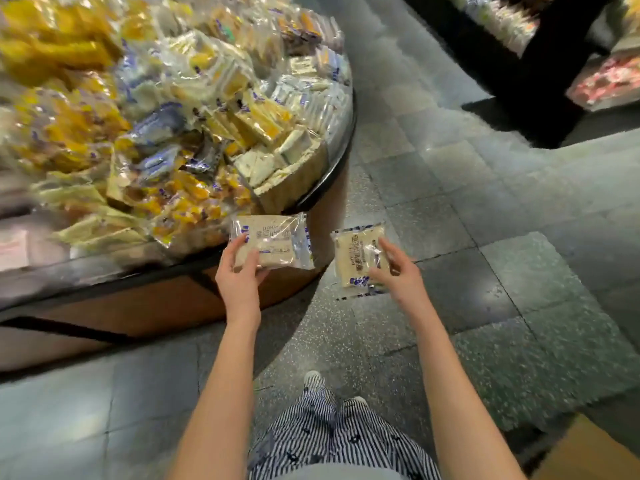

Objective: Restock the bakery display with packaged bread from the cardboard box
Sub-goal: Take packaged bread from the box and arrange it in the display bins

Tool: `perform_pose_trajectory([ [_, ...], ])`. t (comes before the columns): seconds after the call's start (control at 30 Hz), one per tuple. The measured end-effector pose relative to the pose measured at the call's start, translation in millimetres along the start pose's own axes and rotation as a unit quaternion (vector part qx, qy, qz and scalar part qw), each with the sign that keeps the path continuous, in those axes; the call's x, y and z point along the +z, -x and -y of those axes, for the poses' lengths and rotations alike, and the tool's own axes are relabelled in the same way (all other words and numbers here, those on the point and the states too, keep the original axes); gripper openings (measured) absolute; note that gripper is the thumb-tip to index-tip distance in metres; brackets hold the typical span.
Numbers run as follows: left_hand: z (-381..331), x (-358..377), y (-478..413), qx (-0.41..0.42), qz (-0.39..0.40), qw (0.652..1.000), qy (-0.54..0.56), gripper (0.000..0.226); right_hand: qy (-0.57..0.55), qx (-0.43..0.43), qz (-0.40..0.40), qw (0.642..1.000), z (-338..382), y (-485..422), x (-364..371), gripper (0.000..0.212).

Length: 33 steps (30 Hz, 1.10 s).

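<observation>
Fingers point(246, 258) on bread packet point(273, 241), beside display point(341, 157), over tiled floor point(485, 220)

Grey stone floor tiles point(450, 188) are stretching underfoot, striped trousers point(332, 441) and pale shoes point(313, 377) are showing below, a dark shelf point(547, 64) is standing beyond.

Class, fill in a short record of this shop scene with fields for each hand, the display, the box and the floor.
left hand: holds left bread packet at the display's edge
right hand: holds right bread packet over the floor
display: round, heaped with wrapped bread
cardboard box: corner only, lower right
floor: grey tiles
</observation>
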<state>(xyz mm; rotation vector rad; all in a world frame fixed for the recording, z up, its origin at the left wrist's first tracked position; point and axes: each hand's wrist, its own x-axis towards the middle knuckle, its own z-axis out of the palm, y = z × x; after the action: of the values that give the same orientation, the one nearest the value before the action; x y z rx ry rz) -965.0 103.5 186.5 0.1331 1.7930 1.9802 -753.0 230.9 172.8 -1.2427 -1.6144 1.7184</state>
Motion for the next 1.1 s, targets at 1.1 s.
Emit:
perform_pose_trajectory([
  [1.1, -116.2, -487.3, -213.2, 0.046, -0.235, 0.968, 0.077, 0.04, 0.003, -0.145, 0.171, 0.975, 117.2, -4.4, 592.9, 0.033],
])
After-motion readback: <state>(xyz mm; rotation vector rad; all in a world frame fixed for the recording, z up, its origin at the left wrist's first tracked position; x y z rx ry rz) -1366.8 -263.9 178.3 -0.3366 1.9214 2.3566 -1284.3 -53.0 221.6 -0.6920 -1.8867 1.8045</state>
